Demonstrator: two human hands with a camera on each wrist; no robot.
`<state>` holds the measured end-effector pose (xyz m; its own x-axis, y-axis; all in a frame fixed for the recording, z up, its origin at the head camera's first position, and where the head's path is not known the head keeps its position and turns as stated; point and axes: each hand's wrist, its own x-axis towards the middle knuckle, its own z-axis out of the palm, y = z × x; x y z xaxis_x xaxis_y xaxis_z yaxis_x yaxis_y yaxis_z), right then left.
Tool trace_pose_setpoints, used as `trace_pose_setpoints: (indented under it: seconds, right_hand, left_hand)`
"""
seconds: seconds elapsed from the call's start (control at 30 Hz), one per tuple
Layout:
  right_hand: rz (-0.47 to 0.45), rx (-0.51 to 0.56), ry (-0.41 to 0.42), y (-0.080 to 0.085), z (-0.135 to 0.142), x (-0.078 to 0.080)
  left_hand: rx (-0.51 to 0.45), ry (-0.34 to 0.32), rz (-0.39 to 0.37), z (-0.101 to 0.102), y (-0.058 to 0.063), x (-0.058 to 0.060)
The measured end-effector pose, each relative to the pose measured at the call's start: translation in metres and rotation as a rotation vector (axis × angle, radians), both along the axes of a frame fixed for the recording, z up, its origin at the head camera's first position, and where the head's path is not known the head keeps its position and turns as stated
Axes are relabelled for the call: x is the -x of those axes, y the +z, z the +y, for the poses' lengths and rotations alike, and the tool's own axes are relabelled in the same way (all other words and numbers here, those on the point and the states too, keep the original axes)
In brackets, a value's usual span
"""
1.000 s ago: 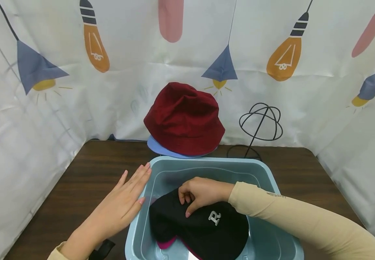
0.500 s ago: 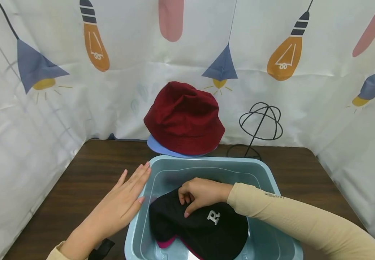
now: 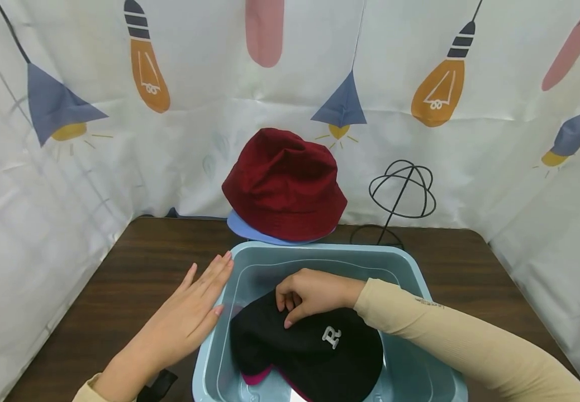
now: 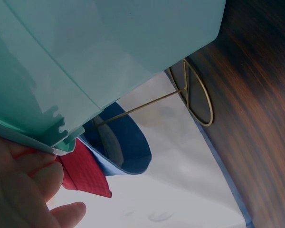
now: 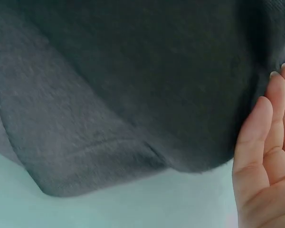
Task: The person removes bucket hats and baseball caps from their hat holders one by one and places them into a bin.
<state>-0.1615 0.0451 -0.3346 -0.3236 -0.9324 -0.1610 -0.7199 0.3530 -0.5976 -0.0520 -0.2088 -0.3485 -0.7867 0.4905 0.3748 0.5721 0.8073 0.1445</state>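
In the head view, a black cap [image 3: 315, 357] with a white letter R and a magenta edge is inside a light blue plastic basin [image 3: 320, 249]. My right hand [image 3: 315, 293] is over the cap, pinching its dark cloth between curled fingers and thumb. The right wrist view has the fingers [image 5: 251, 137] against the side of the black cap [image 5: 180, 85]. My left hand [image 3: 184, 312] rests along the basin's left rim, fingers straight. From the left wrist, the fingers [image 4: 45, 180] show under the edge of the basin [image 4: 109, 47].
Behind the basin, a dark red bucket hat [image 3: 285, 184] sits over a blue hat [image 3: 242, 228]. A bare black wire hat stand [image 3: 403, 192] is to their right. The dark wooden table [image 3: 134, 268] ends at a white curtain [image 3: 189, 167] printed with lamps.
My right hand has risen very slightly over the cap. The left hand, the basin and the hats behind it keep their places.
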Motion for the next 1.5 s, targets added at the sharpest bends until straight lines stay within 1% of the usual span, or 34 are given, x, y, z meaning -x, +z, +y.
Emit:
trace_pose_setpoints:
  seconds: [0.13,0.33,0.87,1.1,1.4,1.5]
  right_hand:
    - [0.002,0.028,0.008,0.007,-0.001,0.002]
    - [0.012,0.069,0.009,0.014,-0.001,0.004]
    - [0.006,0.103,0.004,0.017,0.001,0.004]
    - [0.018,0.152,0.000,0.020,0.002,0.006]
    - [0.021,0.193,-0.015,0.024,0.006,0.008]
    - [0.026,0.206,-0.031,0.026,0.009,0.008]
  left_hand:
    - [-0.005,0.011,-0.002,-0.001,0.001,-0.002]
    - [-0.015,0.008,0.007,-0.003,0.001,-0.003]
    - [-0.020,0.004,0.003,-0.003,-0.001,-0.002]
    - [-0.019,0.006,0.002,-0.003,-0.003,-0.002]
    - [-0.023,-0.019,0.026,-0.002,-0.001,-0.001]
    - [-0.026,-0.022,0.031,-0.001,-0.001,-0.001]
